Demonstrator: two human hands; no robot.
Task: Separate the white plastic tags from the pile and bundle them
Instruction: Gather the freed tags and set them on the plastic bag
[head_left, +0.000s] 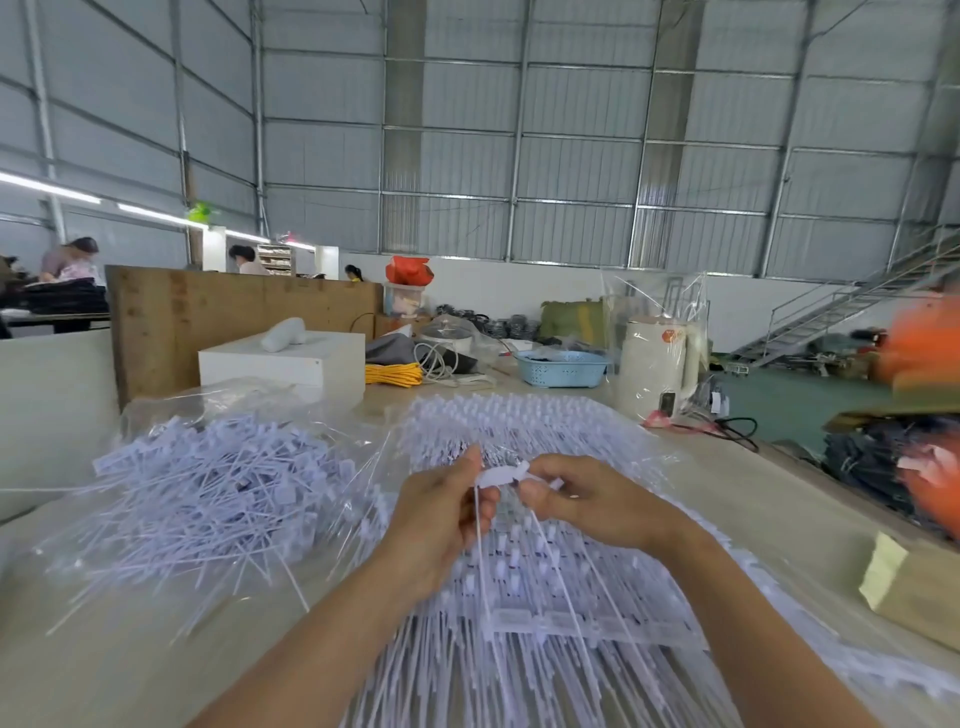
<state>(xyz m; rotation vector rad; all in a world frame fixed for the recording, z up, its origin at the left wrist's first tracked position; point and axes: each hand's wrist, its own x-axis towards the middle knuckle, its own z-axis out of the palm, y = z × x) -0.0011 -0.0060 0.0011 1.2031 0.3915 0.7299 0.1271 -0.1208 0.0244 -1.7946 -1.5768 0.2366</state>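
White plastic tags (498, 475), a small bunch, pinched at their heads between left hand (441, 512) and right hand (587, 501), held together just above the ordered sheet of tags (519, 597); their thin tails hang down over it. Loose tangled pile (208, 499) on clear plastic, left of that sheet. Blue basket (561, 368) and white kettle (657, 364) stand beyond it on the table (753, 488).
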